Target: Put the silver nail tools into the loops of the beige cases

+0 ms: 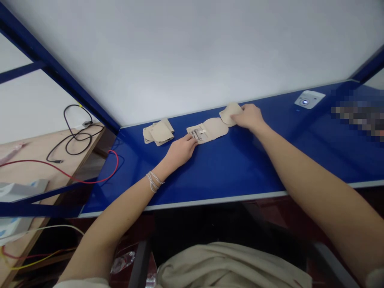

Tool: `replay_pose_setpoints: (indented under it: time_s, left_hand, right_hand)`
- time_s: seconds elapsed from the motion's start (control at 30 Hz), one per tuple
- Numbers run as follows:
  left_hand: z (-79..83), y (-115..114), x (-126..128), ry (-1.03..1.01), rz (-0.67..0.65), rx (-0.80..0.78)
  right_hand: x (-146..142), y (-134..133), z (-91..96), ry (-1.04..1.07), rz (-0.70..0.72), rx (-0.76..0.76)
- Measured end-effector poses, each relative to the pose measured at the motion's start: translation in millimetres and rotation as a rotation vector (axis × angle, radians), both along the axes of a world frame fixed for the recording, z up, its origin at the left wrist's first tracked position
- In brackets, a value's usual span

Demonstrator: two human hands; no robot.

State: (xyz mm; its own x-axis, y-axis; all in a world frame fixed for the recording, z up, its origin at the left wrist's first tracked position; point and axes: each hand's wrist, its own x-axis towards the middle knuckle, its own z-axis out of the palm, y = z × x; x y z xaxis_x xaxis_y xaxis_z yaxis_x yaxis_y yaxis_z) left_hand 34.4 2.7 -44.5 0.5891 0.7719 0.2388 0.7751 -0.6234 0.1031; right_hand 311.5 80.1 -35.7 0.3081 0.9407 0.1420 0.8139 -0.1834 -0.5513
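An open beige flap-type packet (216, 129) lies on the blue table, with small dark and metallic items held in its left part. My left hand (181, 152) has its fingers closed at that packet's left edge. A bracelet of thin pale cords circles the left wrist. In my right hand (249, 117), between thumb and fingers, is another beige packet (230, 113) with a rounded edge. It is just above and right of the open one, close to its rounded flap. Left of my left hand sits a small loose stack of similar beige packets (163, 132).
A white device (310, 99) with a round lit button stands at the table's right. Against the back rises a pale wall. Blue frame posts flank the table. A black cable (72, 136) and a red cable (75, 180) lie at left, the red one looping over the table's edge.
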Motion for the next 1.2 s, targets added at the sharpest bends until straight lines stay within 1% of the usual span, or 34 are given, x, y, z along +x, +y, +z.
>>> replay_pose_setpoints:
  time_s: [0.1, 0.23, 0.3, 0.33, 0.43, 0.57, 0.63, 0.7, 0.77, 0.8, 0.83, 0.87, 0.9, 0.93, 1.0, 1.07, 1.1, 1.13, 1.2]
  left_hand:
    - [2.8, -1, 0, 0.098, 0.024, 0.030]
    - [4.5, 1, -4, 0.070, -0.024, 0.015]
    - [4.6, 2, -3, 0.100, -0.033, 0.028]
    - [4.4, 3, -3, 0.134, -0.028, 0.045]
    - [3.7, 4, 1, 0.233, -0.022, 0.089]
    - [6.4, 6, -1, 0.237, -0.023, 0.081]
    - [11.8, 5, -8, 0.216, -0.039, 0.033]
    - [20.2, 2, -18, 0.169, -0.104, -0.058]
    - [29.6, -1, -28, 0.084, -0.198, -0.192]
    - [33.8, -2, -33, 0.045, -0.241, -0.271]
    - [37.1, -3, -36, 0.010, -0.268, -0.357]
    - [39.4, -3, -39, -0.039, -0.260, -0.417]
    - [40.4, -2, -41, -0.091, -0.236, -0.457]
    - [40.3, -1, -43, -0.144, -0.201, -0.462]
    - [37.0, 1, -43, -0.229, -0.140, -0.374]
    - [31.5, 4, -43, -0.247, -0.134, -0.309]
    - [28.6, 5, -43, -0.238, -0.131, -0.305]
    - [25.9, 6, -42, -0.226, -0.122, -0.306]
    - [21.7, 8, -42, -0.206, -0.103, -0.325]
  right_hand:
    - [4, 1, 2.5, -0.026, -0.042, -0.073]
    - [7, 1, 2.9, 0.011, -0.045, -0.131]
    - [7, 2, 0.4, -0.008, -0.021, -0.114]
    - [7, 2, -1.3, -0.018, 0.017, -0.096]
    - [2, 3, -5.5, -0.045, 0.029, -0.040]
    - [-3, 1, -8.1, -0.053, 0.059, -0.047]
    - [-4, 0, -8.8, -0.059, 0.064, -0.063]
    - [-4, -2, -8.8, -0.073, 0.081, -0.074]
    - [-6, -6, -6.8, -0.110, 0.086, -0.077]
    - [-7, -9, -4.9, -0.131, 0.038, -0.057]
    - [-10, -11, -2.5, -0.142, 0.016, -0.026]
    - [-13, -14, 0.1, -0.142, 0.016, 0.022]
    - [-17, -17, 2.8, -0.120, 0.055, 0.073]
    - [-21, -20, 5.1, -0.070, 0.127, 0.103]
    - [-32, -26, 8.2, 0.091, 0.345, 0.071]
    - [-45, -34, 8.9, 0.146, 0.550, 0.079]
    - [-51, -38, 8.6, 0.144, 0.627, 0.077]
    - [-57, -42, 8.2, 0.155, 0.695, 0.056]
    - [-66, -48, 7.7, 0.165, 0.785, 0.022]
